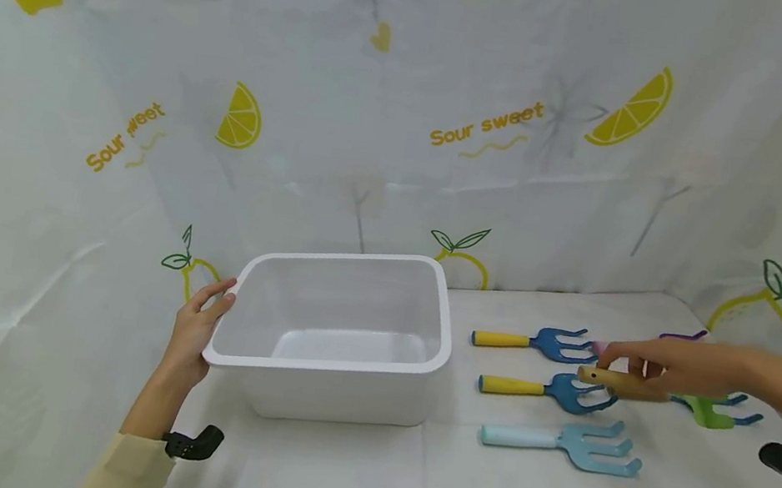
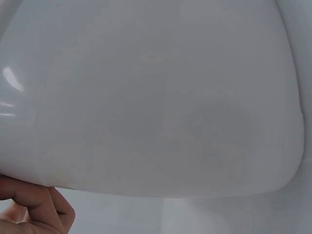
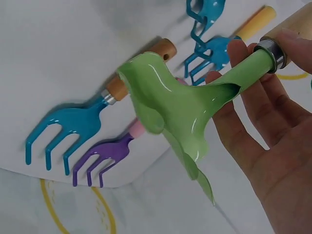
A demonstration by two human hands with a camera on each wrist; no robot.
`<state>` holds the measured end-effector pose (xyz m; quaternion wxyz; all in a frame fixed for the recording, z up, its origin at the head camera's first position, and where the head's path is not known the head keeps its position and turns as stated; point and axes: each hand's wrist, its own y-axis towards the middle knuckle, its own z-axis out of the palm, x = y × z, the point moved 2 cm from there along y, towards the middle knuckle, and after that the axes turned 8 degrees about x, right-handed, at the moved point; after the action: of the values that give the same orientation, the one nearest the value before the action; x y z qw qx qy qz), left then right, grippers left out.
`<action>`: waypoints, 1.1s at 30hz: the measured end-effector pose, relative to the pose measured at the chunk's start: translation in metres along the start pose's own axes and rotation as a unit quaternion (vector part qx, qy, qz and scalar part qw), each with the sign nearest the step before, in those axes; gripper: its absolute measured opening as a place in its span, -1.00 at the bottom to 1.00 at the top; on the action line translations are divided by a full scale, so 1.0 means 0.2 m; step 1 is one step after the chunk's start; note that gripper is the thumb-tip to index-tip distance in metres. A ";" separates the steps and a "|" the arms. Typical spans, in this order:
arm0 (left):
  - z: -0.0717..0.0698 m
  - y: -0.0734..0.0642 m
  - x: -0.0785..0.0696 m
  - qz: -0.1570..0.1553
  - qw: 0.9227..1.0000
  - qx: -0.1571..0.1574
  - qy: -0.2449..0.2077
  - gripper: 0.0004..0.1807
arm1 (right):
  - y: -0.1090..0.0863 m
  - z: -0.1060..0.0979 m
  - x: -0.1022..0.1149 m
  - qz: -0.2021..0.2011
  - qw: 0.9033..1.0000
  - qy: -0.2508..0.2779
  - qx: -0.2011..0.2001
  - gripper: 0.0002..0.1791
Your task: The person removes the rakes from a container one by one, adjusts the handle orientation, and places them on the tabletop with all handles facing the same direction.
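My left hand (image 1: 189, 336) grips the left rim of a white plastic tub (image 1: 338, 396), which looks bare inside; its curled fingers (image 2: 34, 202) show below the tub's wall in the left wrist view. Over the right side of the table, my right hand (image 1: 691, 369) holds a garden hand tool by its wooden handle (image 1: 616, 383). The tool's bent green metal head (image 3: 183, 107), with a metal collar where it meets the handle, points away from the palm in the right wrist view. Behind it lie a blue hand fork (image 3: 73, 124) with a wooden handle and a purple one (image 3: 109, 153) with a pink handle.
Between tub and right hand lie two blue hand forks with yellow handles, a far one (image 1: 558, 345) and a nearer one (image 1: 569, 393). Closer to me is a pale blue hand fork (image 1: 581, 447). A lemon-printed sheet (image 1: 377, 132) hangs behind the table.
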<state>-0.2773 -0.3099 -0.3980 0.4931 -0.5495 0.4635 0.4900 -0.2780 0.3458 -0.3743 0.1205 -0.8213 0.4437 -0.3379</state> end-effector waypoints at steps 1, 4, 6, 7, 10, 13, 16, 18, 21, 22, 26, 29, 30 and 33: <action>0.00 0.00 0.00 -0.001 1.000 0.000 -0.001 -0.43 | -0.01 0.01 -0.02 -0.003 1.000 -0.002 -0.005 -0.62; 0.00 0.01 0.00 -0.002 1.000 0.004 -0.002 -0.42 | -0.06 0.06 -0.08 -0.011 1.000 0.003 -0.018 -0.59; 0.00 0.01 0.00 -0.001 1.000 0.005 -0.003 -0.41 | -0.08 0.09 -0.14 -0.017 0.999 0.016 -0.023 -0.57; 0.00 0.00 0.00 -0.001 1.000 0.004 -0.002 -0.41 | -0.09 0.10 -0.16 -0.021 0.999 0.020 -0.025 -0.58; -0.01 0.00 -0.01 0.003 1.000 -0.001 0.003 -0.42 | -0.11 0.15 -0.25 -0.021 0.999 0.031 -0.032 -0.58; -0.02 0.00 -0.02 0.005 1.000 -0.003 0.005 -0.41 | -0.12 0.19 -0.33 -0.009 0.998 0.044 -0.033 -0.57; -0.02 0.01 -0.02 0.004 1.000 0.002 0.004 -0.40 | -0.13 0.24 -0.39 0.012 0.998 0.051 -0.033 -0.56; -0.02 0.01 -0.01 0.002 1.000 0.001 0.004 -0.40 | -0.13 0.27 -0.42 0.015 0.998 0.040 -0.036 -0.57; -0.02 0.01 -0.01 0.000 1.000 0.000 0.002 -0.41 | -0.11 0.31 -0.45 0.035 0.998 0.028 -0.032 -0.61; -0.02 0.01 -0.01 0.000 1.000 0.001 0.002 -0.41 | -0.11 0.33 -0.46 0.042 0.998 0.027 -0.029 -0.62; -0.01 0.01 -0.02 0.005 1.000 0.004 0.000 -0.40 | -0.08 0.36 -0.48 0.067 0.997 0.021 -0.028 -0.63; -0.01 0.01 -0.02 0.009 1.000 0.004 0.001 -0.40 | -0.07 0.36 -0.49 0.060 0.997 0.004 -0.040 -0.63; -0.02 0.01 -0.01 0.009 1.000 0.003 0.002 -0.40 | -0.06 0.36 -0.49 0.055 0.998 -0.001 -0.044 -0.64; -0.02 0.00 -0.01 0.009 1.000 0.003 0.001 -0.39 | -0.06 0.37 -0.48 0.052 0.997 -0.006 -0.053 -0.66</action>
<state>-0.2779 -0.3131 -0.3961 0.4898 -0.5444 0.4705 0.4923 -0.2581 0.4232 -0.4663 0.0966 -0.8041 0.5027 -0.3025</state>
